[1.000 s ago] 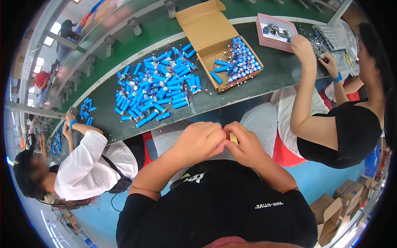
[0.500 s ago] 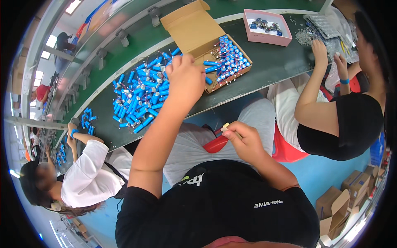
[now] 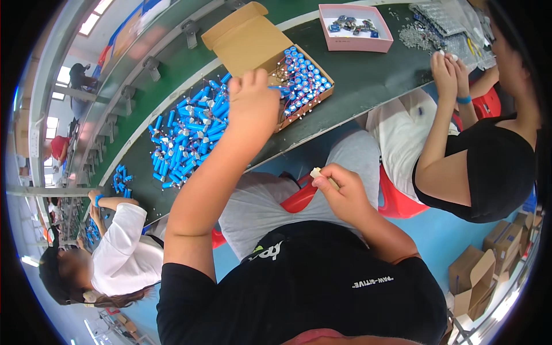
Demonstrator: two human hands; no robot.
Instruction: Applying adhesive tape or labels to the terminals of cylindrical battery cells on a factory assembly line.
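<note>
While the right hand stays near, over the lap, its fingers pinch a small pale piece at their tips. Farther off, the left hand reaches over the desk, fingers curled above loose blue cells beside the cardboard box; whether they grip anything cannot be told.

The left hand is stretched out over the green bench, its fingers curled just above the blue cells and beside the open carton, where more cells are stood on end. A small pale piece is pinched at the fingertips of the right hand, which is held above the lap. A pink tray is seen well beyond the fingers. Two other people are seated at either side.
</note>
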